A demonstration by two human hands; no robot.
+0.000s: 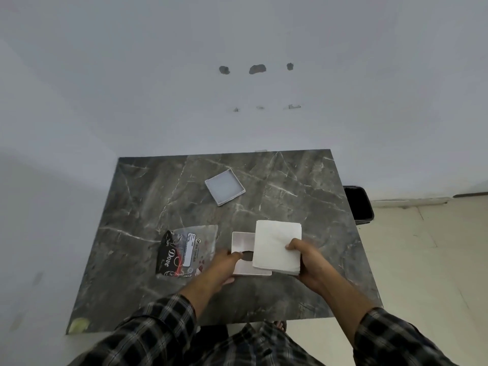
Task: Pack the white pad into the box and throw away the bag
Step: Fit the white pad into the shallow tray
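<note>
A stack of white pads is gripped at its near right corner by my right hand, and it hangs over the right part of the white box. My left hand holds the box by its near left edge on the dark marble table. Just left of the box lies the flat plastic bag, clear with a black printed side. Much of the box's inside is hidden under the pads.
A shallow square lid lies open side up further back on the table. A black bin stands on the floor past the table's right edge. A white wall runs behind the table.
</note>
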